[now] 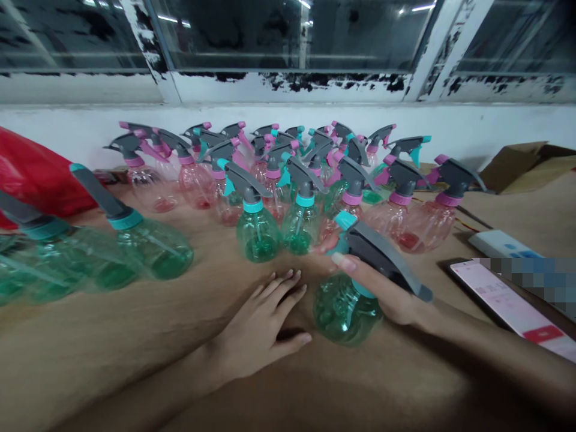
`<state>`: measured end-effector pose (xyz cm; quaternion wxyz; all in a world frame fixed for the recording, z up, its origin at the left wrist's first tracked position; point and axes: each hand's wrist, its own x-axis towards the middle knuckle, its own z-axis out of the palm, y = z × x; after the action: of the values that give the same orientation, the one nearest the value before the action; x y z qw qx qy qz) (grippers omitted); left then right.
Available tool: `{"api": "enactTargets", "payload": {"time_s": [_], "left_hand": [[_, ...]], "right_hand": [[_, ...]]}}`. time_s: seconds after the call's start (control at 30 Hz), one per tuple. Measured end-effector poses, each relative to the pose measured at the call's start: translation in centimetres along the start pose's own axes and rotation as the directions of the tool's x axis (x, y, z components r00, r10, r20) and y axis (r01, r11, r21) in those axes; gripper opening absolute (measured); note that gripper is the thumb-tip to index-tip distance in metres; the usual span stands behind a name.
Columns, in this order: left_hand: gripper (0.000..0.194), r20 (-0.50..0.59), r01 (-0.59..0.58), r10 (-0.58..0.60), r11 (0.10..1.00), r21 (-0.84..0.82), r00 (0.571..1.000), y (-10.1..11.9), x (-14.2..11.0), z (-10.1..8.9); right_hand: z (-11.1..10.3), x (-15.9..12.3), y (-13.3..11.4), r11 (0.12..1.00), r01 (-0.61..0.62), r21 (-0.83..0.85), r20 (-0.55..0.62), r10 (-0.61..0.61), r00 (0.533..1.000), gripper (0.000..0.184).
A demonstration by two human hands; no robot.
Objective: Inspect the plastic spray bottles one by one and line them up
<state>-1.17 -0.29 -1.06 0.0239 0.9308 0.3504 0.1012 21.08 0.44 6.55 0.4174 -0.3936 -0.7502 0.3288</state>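
My right hand [382, 282] is wrapped round the neck of a green spray bottle [344, 315] with a grey and turquoise trigger head, tilted a little over the table. My left hand [265, 318] lies with its fingers stretched out on the wooden tabletop [148, 354], just left of that bottle and apart from it, holding nothing. Beyond the hands stand two green spray bottles [258, 234] with turquoise collars. Behind and beside them are several pink spray bottles [423, 222] with pink collars, each with some liquid at the bottom.
At the left, several green spray bottles [153, 249] stand in a row before a red plastic bag [40, 174]. A phone [508, 300] with a lit screen and a white box [504, 243] lie at the right. A cardboard box [526, 165] sits by the wall under the windows.
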Motion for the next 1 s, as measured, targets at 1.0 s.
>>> {"api": "enactTargets", "payload": {"time_s": [1.0], "left_hand": [[0.066,0.013,-0.001,0.001,1.0,0.0,1.0,0.0,0.0,0.1]], "right_hand": [[0.6,-0.2,1.3,0.984,-0.002,0.18,-0.016,0.005,1.0,0.023]]}}
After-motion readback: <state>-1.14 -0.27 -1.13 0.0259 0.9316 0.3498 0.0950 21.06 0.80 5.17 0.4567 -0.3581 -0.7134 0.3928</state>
